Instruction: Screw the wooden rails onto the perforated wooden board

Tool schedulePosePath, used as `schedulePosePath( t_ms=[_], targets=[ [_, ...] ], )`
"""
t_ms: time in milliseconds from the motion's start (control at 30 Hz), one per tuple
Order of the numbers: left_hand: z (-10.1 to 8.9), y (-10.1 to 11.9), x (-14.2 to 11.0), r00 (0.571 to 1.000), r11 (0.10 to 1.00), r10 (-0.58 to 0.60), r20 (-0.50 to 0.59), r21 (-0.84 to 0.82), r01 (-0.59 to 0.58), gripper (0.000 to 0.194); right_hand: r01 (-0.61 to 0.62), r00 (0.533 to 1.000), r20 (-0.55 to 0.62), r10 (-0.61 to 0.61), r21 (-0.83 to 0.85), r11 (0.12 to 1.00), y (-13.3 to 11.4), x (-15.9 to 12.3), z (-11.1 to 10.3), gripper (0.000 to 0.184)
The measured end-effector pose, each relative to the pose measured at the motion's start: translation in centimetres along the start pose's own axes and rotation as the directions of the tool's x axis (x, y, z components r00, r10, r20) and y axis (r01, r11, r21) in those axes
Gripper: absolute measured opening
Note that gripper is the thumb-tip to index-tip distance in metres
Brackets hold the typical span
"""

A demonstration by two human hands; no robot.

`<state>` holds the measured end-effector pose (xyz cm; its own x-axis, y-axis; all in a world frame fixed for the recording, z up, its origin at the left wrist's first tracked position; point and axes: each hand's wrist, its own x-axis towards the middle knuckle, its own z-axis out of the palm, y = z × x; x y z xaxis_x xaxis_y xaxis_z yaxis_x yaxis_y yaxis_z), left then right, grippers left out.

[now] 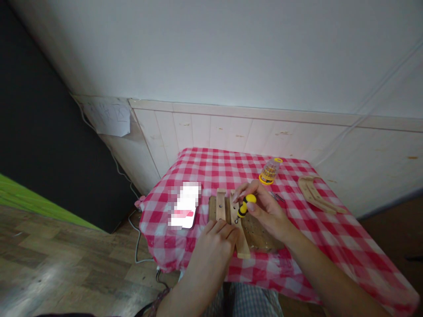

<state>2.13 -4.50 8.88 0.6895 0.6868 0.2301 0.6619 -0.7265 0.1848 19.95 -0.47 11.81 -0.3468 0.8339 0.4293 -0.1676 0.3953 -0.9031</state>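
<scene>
The right hand grips a yellow screwdriver in curled fingers against a wooden slat, while the left hand rests open-fingered at seven o'clock.

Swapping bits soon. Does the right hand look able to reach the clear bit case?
Probably yes: the right hand sits just short of the bit case, with only checked tablecloth between, though it holds the yellow-handled screwdriver.

Lt hand, rt hand bare; gray/wht check pants.
</scene>
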Motion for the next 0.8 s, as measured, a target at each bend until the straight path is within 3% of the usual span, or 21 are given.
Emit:
schedulePosePath(
  t_ms=[200, 300, 467, 600, 700, 800],
  targets=[
    [0.1, -0.1, 0.1, 1.0, 1.0, -0.013, 0.01, -0.008, 0.013, 0.015, -0.076, 0.996, -0.041, 0.082, 0.139, 0.987, 0.3, 0.1, 0.9, 0.023],
    [0.2, -0.1, 0.0, 1.0, 1.0, -0.013, -0.008, -0.009, 0.013, 0.016, -0.051, 0.995, -0.081, 0.065, 0.168, 0.984, 0.8, 0.0, 1.1, 0.029],
    [0.0, 0.1, 0.1, 1.0, 0.999, -0.021, -0.011, -0.027, 0.021, 0.017, -0.096, 0.995, 0.031, 0.091, 0.267, 0.959, 0.6, 0.0, 1.5, 0.042],
    [0.0, 0.0, 0.1, 1.0, 1.0, -0.029, -0.011, -0.012, 0.029, 0.016, -0.143, 0.99, 0.019, 0.142, 0.177, 0.974, 0.9, -0.2, 1.1, 0.035],
    [0.1, -0.1, 0.0, 1.0, 1.0, -0.007, -0.009, -0.003, 0.007, 0.015, -0.084, 0.996, -0.012, 0.084, 0.032, 0.996, 1.0, -0.3, 0.8, 0.031],
    [0.1, -0.1, -0.1, 1.0, 1.0, 0.012, -0.013, 0.01, -0.011, 0.015, -0.04, 0.999, -0.003, 0.04, 0.068, 0.997, 0.6, -0.2, 0.9, 0.02]
  ],
)
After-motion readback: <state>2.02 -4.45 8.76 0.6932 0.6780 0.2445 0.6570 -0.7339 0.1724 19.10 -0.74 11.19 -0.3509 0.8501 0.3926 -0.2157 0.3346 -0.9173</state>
